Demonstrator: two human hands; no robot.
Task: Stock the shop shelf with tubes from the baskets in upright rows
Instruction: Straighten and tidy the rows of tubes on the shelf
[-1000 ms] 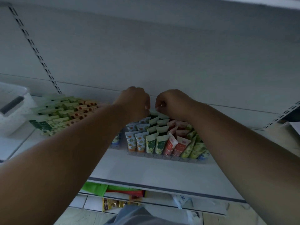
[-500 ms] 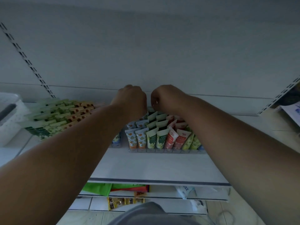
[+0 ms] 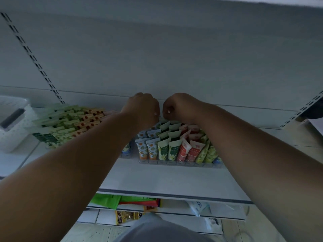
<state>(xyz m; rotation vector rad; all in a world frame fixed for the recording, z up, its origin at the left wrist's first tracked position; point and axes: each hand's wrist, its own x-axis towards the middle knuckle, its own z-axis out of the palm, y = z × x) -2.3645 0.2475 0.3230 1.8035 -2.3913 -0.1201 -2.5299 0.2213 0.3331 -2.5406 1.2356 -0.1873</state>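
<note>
A single head-worn camera looks forward and slightly down along both outstretched arms, close to a shop shelf (image 3: 167,177). The shelf's back wall fills the 12 o'clock half; lower shelves show at 6 o'clock.

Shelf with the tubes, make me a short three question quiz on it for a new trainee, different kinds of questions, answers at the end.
1. True or false: both hands are at the front edge of the shelf.
2. Which front-row tubes stand farthest left in the tray? A) the red tubes B) the blue and orange tubes C) the green tubes
3. Fill in: the white basket sits at the far ____ of the shelf.

Key
1. False: the left hand and the right hand are curled at the back of the rows.
2. B
3. left
</note>
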